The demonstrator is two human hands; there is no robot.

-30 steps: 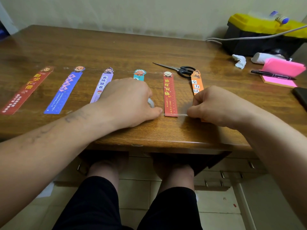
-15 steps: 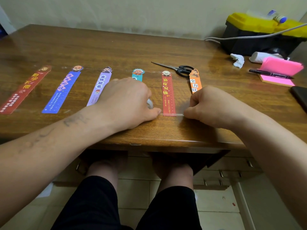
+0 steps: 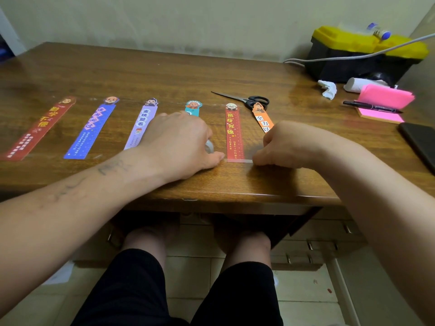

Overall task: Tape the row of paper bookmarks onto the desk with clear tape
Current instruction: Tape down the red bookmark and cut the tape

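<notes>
While six bookmarks lie in a row on the desk (image 3: 164, 74), a dark red one (image 3: 37, 130) sits farthest left, then a blue one (image 3: 90, 131) and a lilac one (image 3: 142, 124). The left hand (image 3: 181, 144) covers most of the teal bookmark (image 3: 193, 108), its fingers curled around a tape roll (image 3: 209, 146), thumb tip pressed to the desk. A strip of clear tape (image 3: 238, 160) runs from that thumb across the bottom end of the red bookmark (image 3: 234, 134) to the right hand (image 3: 289, 147), whose clenched fingers pinch the strip's other end. An orange bookmark (image 3: 263, 118) disappears under this hand. Scissors (image 3: 247, 100) lie behind; pink notes (image 3: 383, 100) sit far right.
</notes>
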